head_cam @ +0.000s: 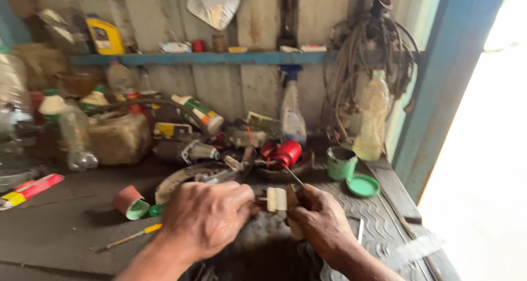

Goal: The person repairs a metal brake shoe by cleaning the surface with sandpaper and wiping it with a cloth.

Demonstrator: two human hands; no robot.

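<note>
My left hand is closed, its fingertips touching the left side of a small pale block-shaped part held between both hands. My right hand grips the same part from the right and below, over a dark ribbed mat on the workbench. What my left hand pinches is hidden by its fingers. A thin rod sticks up behind the part.
Clutter fills the bench behind: a red can, a green pot and green lid, a spray bottle, a plastic bottle, a tipped cup, a yellow-handled tool. A blue shelf and hanging cables are on the wall.
</note>
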